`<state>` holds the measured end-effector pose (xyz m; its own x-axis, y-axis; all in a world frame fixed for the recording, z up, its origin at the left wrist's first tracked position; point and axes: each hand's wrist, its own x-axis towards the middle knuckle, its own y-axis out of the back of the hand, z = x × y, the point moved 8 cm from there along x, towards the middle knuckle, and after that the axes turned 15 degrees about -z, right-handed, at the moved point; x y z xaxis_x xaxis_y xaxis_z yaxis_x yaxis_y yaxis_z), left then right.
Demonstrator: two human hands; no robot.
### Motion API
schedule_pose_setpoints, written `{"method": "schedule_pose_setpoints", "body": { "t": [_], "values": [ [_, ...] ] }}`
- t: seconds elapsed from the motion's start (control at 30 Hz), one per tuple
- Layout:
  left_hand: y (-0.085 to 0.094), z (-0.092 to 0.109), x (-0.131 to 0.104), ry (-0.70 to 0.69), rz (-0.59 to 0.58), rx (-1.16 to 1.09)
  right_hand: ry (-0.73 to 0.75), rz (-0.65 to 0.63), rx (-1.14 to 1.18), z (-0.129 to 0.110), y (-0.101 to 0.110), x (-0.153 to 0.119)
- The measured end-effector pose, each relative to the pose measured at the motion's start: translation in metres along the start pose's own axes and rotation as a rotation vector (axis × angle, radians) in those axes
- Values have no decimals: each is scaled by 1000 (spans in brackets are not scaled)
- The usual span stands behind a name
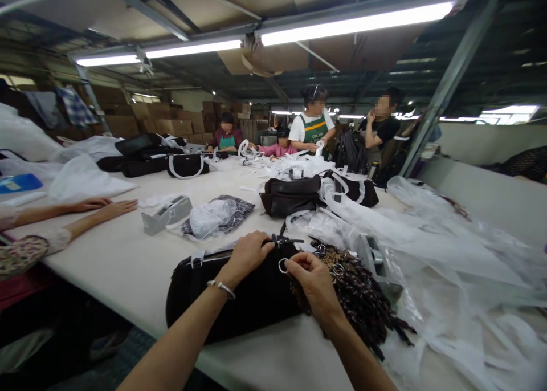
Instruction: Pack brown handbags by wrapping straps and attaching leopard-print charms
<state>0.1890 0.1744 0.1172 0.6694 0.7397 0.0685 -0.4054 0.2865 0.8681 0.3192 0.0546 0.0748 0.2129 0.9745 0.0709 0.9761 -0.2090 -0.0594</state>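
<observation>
A black handbag (256,300) with a silver zipper lies on the table right before me. My left hand (250,255), wearing a silver bangle, is closed on the bag's top edge, beside a dark leather strap (290,241). Between the thumb and fingers of my right hand (314,280) is a silver metal ring (282,265), held over the bag's right end. A bundle of dark brown braided tassels (367,300) with metal rings lies just right of that hand. Part of the bag is hidden behind my forearms.
Grey tape dispensers (168,214) stand left and right of the bag. Beyond it are a plastic-wrapped packet (217,215) and more black bags (290,194). Plastic film (461,288) covers the right side. A co-worker's hands (113,208) rest at left; several people stand or sit farther back.
</observation>
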Motion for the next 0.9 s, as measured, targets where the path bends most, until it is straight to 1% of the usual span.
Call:
{"method": "schedule_pose_setpoints", "body": {
  "t": [0.1,0.27,0.37,0.53,0.67,0.77,0.9],
  "values": [
    [-4,1,9,-3,-17,-46,-8,9,-24,9,3,14],
    [-5,3,15,58,-13,-118,29,50,-39,24,10,30],
    [-8,4,17,58,-9,-184,35,75,-16,31,15,35],
    [-16,5,12,-50,15,-356,54,142,-25,27,22,35],
    [-25,7,9,-156,-54,-479,45,187,-21,26,27,34],
    [-28,10,9,-210,-89,-456,40,174,-30,27,26,33],
    [-28,8,7,-232,-48,-356,42,149,-42,27,23,34]
  ]
}}
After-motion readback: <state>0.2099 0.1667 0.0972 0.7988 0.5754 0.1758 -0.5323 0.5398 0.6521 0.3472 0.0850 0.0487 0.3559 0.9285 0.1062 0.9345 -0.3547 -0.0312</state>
